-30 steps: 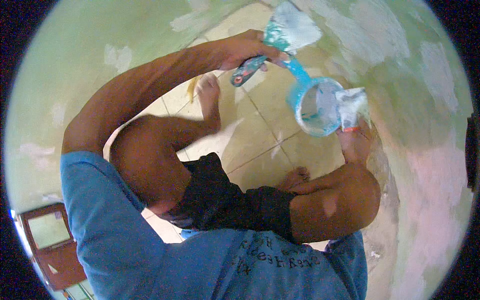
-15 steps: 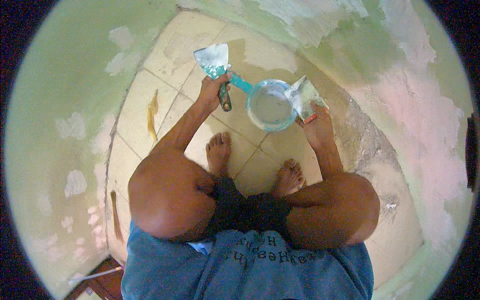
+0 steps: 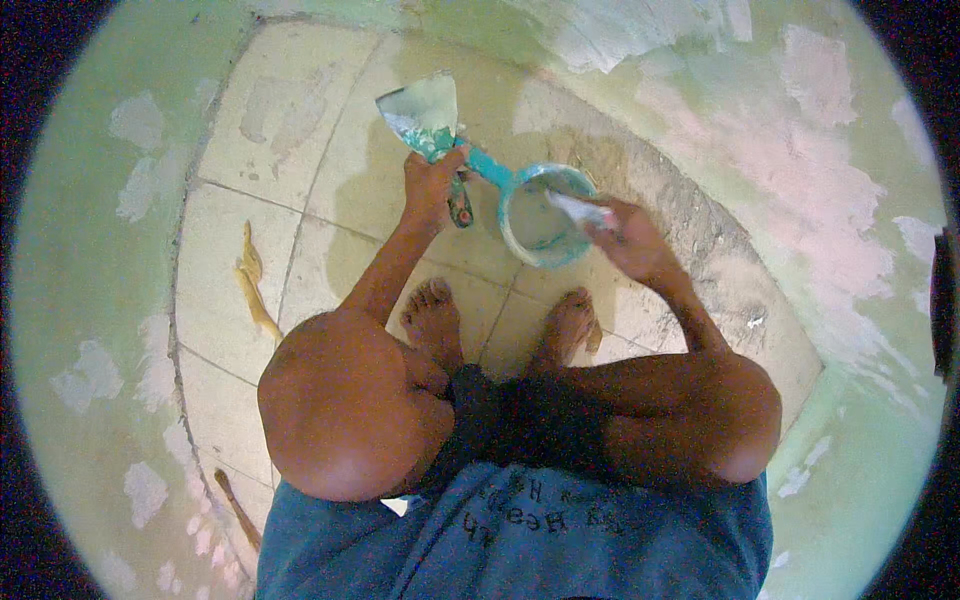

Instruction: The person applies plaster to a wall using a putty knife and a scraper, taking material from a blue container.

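Observation:
My left hand (image 3: 430,188) is closed round a putty knife (image 3: 420,108), its wide smeared blade pointing away from me and its dark handle coming out below the fist. The same hand also grips the end of the handle of a turquoise water dipper (image 3: 508,222). Greyish-white paste (image 3: 535,215) lies in the dipper's round bowl. In my right hand (image 3: 640,243) is a flat scraper (image 3: 578,207), blurred by motion, tilted over the bowl's right side with its blade reaching inside the rim. Whether the blade touches the paste, I cannot tell.
Pale floor tiles (image 3: 330,215) lie under my bare feet. A yellowish strip (image 3: 252,280) and a brown stick (image 3: 236,508) lie at the left. Green walls (image 3: 100,250) with pale patches (image 3: 800,150) rise around; rough, dusty floor (image 3: 705,235) borders the right wall.
My right hand has turned over and moved the scraper leftward, from beside the dipper's rim to over its bowl. My left hand keeps its hold. The view has shifted slightly.

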A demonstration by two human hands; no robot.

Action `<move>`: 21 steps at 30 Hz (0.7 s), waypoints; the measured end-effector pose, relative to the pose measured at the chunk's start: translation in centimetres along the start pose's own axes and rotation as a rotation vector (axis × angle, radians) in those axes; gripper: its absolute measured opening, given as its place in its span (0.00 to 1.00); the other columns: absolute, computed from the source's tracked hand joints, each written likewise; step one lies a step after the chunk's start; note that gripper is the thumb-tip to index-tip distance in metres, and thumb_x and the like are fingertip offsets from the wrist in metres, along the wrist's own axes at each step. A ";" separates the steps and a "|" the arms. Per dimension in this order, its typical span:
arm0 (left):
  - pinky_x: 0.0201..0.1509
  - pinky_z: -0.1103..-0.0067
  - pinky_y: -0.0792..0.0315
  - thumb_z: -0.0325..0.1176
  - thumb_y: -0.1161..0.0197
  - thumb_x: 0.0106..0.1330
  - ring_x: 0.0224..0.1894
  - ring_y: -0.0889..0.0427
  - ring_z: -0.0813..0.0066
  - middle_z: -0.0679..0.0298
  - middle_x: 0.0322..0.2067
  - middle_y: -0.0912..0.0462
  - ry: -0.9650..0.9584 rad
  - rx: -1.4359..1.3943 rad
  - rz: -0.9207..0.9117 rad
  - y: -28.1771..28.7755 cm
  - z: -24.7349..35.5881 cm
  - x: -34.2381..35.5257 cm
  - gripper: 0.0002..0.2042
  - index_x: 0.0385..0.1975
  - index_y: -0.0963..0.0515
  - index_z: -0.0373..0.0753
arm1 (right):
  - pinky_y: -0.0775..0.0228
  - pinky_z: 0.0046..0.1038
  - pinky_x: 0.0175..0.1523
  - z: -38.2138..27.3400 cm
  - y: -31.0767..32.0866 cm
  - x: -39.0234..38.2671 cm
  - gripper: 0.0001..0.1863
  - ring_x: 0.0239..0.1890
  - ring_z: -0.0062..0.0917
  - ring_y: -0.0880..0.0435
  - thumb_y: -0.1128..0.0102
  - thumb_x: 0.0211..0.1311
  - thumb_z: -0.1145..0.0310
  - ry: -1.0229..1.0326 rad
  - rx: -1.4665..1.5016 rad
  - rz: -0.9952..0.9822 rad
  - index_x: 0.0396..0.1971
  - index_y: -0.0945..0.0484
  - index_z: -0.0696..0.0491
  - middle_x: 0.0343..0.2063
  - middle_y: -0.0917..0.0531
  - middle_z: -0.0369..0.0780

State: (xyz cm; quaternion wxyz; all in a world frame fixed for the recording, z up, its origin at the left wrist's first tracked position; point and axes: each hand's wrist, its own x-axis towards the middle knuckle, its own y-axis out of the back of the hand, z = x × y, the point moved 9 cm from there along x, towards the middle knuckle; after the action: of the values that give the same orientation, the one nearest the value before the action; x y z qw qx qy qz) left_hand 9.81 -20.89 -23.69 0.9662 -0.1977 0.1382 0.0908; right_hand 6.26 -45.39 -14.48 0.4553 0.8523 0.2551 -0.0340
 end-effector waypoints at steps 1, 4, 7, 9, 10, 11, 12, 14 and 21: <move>0.30 0.80 0.26 0.31 0.38 0.55 0.30 0.21 0.74 0.64 0.33 0.21 0.001 -0.037 0.007 0.0 -0.2 0.1 0.12 0.38 0.26 0.34 | 0.30 0.33 0.43 -0.6 -1.6 0.9 0.19 0.35 0.34 0.21 0.47 0.56 0.64 0.013 -0.092 -0.058 0.44 0.27 0.60 0.34 0.20 0.48; 0.32 0.79 0.24 0.32 0.40 0.58 0.35 0.21 0.73 0.62 0.35 0.21 0.025 0.007 -0.033 0.9 -0.6 0.4 0.13 0.41 0.27 0.33 | 0.30 0.34 0.43 -2.3 -3.3 3.1 0.20 0.35 0.38 0.21 0.46 0.54 0.62 -0.021 -0.197 -0.106 0.43 0.26 0.60 0.33 0.20 0.50; 0.36 0.76 0.23 0.34 0.43 0.61 0.42 0.22 0.71 0.60 0.40 0.22 0.116 0.186 0.003 2.4 0.8 -1.5 0.15 0.45 0.28 0.33 | 0.29 0.36 0.44 -1.5 -1.3 3.1 0.21 0.38 0.40 0.21 0.47 0.52 0.60 -0.033 -0.092 -0.022 0.43 0.26 0.57 0.32 0.20 0.49; 0.41 0.73 0.25 0.39 0.46 0.64 0.46 0.24 0.69 0.60 0.42 0.23 0.085 0.103 0.062 3.9 1.4 -3.7 0.18 0.47 0.29 0.32 | 0.29 0.35 0.45 0.1 0.4 2.1 0.22 0.40 0.37 0.21 0.46 0.51 0.59 -0.052 0.228 -0.016 0.44 0.27 0.56 0.32 0.19 0.45; 0.44 0.72 0.26 0.41 0.48 0.65 0.48 0.25 0.69 0.60 0.43 0.24 0.068 0.057 0.078 3.9 1.9 -4.5 0.19 0.47 0.29 0.32 | 0.29 0.33 0.45 0.5 1.4 1.8 0.23 0.39 0.35 0.21 0.45 0.51 0.59 -0.078 0.481 -0.049 0.46 0.27 0.56 0.33 0.19 0.43; 0.47 0.72 0.28 0.43 0.50 0.66 0.48 0.26 0.69 0.59 0.45 0.25 0.061 -0.009 0.088 3.4 2.2 -5.1 0.20 0.48 0.30 0.32 | 0.29 0.32 0.46 0.5 2.0 1.6 0.24 0.39 0.32 0.20 0.44 0.50 0.59 -0.102 0.735 -0.085 0.47 0.27 0.55 0.33 0.19 0.41; 0.50 0.72 0.31 0.45 0.52 0.66 0.49 0.27 0.70 0.59 0.46 0.26 0.045 -0.047 0.124 3.2 3.4 -6.3 0.22 0.49 0.30 0.31 | 0.30 0.30 0.46 -0.7 1.2 2.1 0.24 0.39 0.30 0.21 0.43 0.50 0.60 -0.032 0.902 -0.148 0.47 0.27 0.55 0.34 0.19 0.40; 0.55 0.73 0.37 0.48 0.54 0.67 0.50 0.30 0.71 0.60 0.47 0.27 0.051 -0.052 0.127 0.0 5.0 -6.3 0.24 0.50 0.31 0.31 | 0.31 0.27 0.47 -3.5 2.2 1.6 0.25 0.39 0.26 0.22 0.42 0.50 0.60 0.054 1.165 -0.222 0.49 0.28 0.56 0.37 0.20 0.37; 0.58 0.76 0.45 0.51 0.54 0.66 0.53 0.35 0.73 0.61 0.51 0.31 0.250 -0.026 0.145 -4.1 5.3 -6.4 0.26 0.52 0.31 0.33 | 0.35 0.25 0.49 -6.3 -3.1 3.5 0.17 0.42 0.23 0.24 0.39 0.49 0.69 -0.010 1.023 -0.437 0.41 0.24 0.59 0.40 0.20 0.39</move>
State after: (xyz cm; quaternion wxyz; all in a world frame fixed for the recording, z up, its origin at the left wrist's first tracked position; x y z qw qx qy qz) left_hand 5.93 -23.19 -15.58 0.9298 -0.2096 0.2700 0.1367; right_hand 6.75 -37.50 -14.20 -0.0330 0.8918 0.3749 -0.2512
